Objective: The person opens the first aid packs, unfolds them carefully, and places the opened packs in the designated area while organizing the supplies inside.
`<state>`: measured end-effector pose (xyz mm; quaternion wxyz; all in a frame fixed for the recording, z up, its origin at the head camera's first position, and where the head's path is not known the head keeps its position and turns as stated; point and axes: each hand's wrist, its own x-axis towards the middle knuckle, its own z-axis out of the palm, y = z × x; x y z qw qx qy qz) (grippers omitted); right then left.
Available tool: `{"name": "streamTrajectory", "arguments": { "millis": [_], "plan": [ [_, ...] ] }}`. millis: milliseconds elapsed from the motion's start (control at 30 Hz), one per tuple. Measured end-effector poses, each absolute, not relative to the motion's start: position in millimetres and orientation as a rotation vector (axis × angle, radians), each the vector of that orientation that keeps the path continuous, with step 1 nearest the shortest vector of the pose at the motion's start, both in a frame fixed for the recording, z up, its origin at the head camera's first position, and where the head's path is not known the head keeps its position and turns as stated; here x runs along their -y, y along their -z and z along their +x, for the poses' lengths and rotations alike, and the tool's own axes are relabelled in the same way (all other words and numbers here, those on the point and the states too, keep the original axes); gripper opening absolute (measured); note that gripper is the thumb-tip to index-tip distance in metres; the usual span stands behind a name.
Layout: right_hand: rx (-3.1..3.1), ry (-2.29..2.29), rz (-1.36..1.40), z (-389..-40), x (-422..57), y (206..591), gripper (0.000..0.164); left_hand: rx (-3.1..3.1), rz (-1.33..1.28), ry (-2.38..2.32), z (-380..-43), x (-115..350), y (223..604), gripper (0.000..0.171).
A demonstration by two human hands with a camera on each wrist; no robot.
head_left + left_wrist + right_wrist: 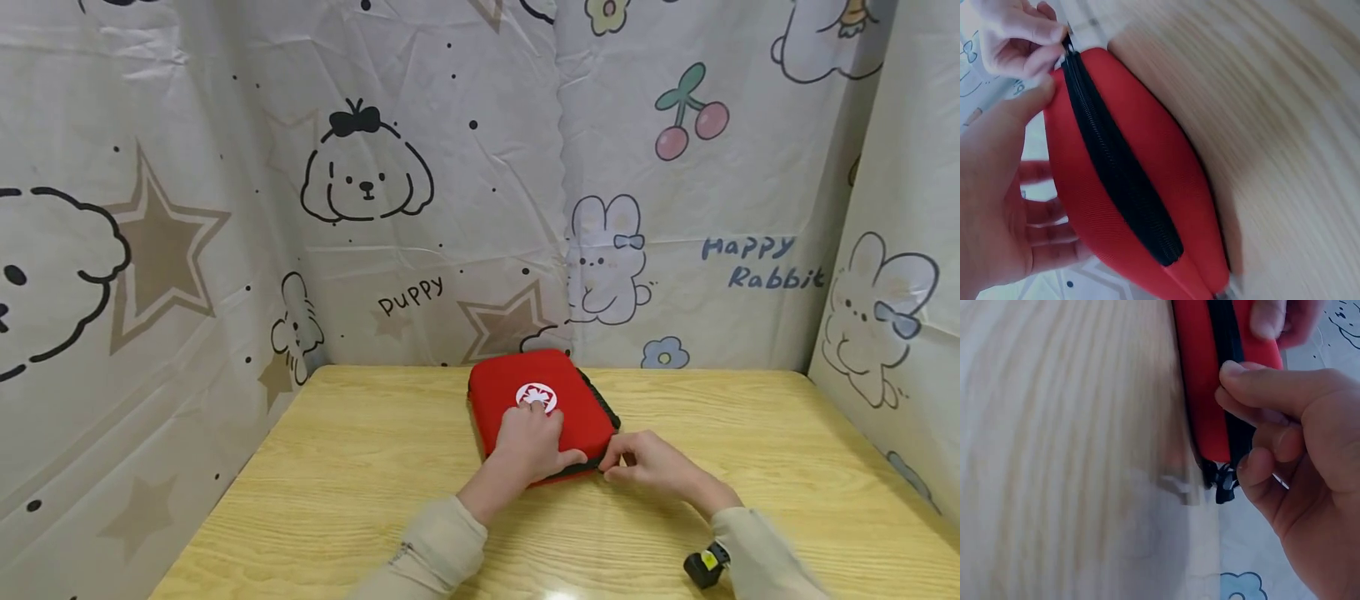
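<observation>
A red zippered case [551,375] with a white round emblem lies on the table. On its top rests my left hand [528,437], fingers extended near the emblem and thumb along the near edge. My right hand [656,467] is at the near right corner, where thumb and forefinger pinch the zipper pull [1068,44]. In the left wrist view the black zipper [1116,162] runs along the side of the case and looks closed over the stretch that shows. The right wrist view shows the right hand's other fingers loosely curled beside the case, with a black strap loop [1225,487] beyond them.
The wooden table [360,467] extends on both sides of the case. Cloth walls [450,167] printed with cartoon animals stand behind and at both sides. A small black device [705,567] is strapped at the right wrist.
</observation>
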<state>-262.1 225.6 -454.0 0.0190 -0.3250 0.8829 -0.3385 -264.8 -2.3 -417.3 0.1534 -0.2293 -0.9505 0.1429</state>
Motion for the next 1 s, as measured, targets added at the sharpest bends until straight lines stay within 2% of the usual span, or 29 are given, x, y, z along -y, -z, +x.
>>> {"name": "streamTrajectory", "arguments": {
  "millis": [333,467,667,867,1000],
  "plan": [
    [-2.743,1.015,-1.173,-255.8,-202.7,450.7,0.005,2.686,-0.563,-0.441,-259.4,-11.3,421.5,0.064],
    [-2.753,0.986,-1.121,-257.5,-204.0,446.3,0.005,2.749,-0.684,-0.32,-267.2,2.9,412.1,0.058],
    [-2.783,0.959,-1.006,-265.3,-216.1,443.3,0.008,2.833,-1.015,0.061,-286.3,43.9,402.3,0.042],
    [-2.811,0.966,-0.996,-271.5,-221.7,445.2,0.008,2.864,-1.247,0.108,-293.0,70.5,405.5,0.06],
    [-2.798,0.973,-0.998,-271.0,-220.9,447.3,0.005,2.854,-1.266,0.053,-292.8,70.2,406.4,0.063]
  ]
}}
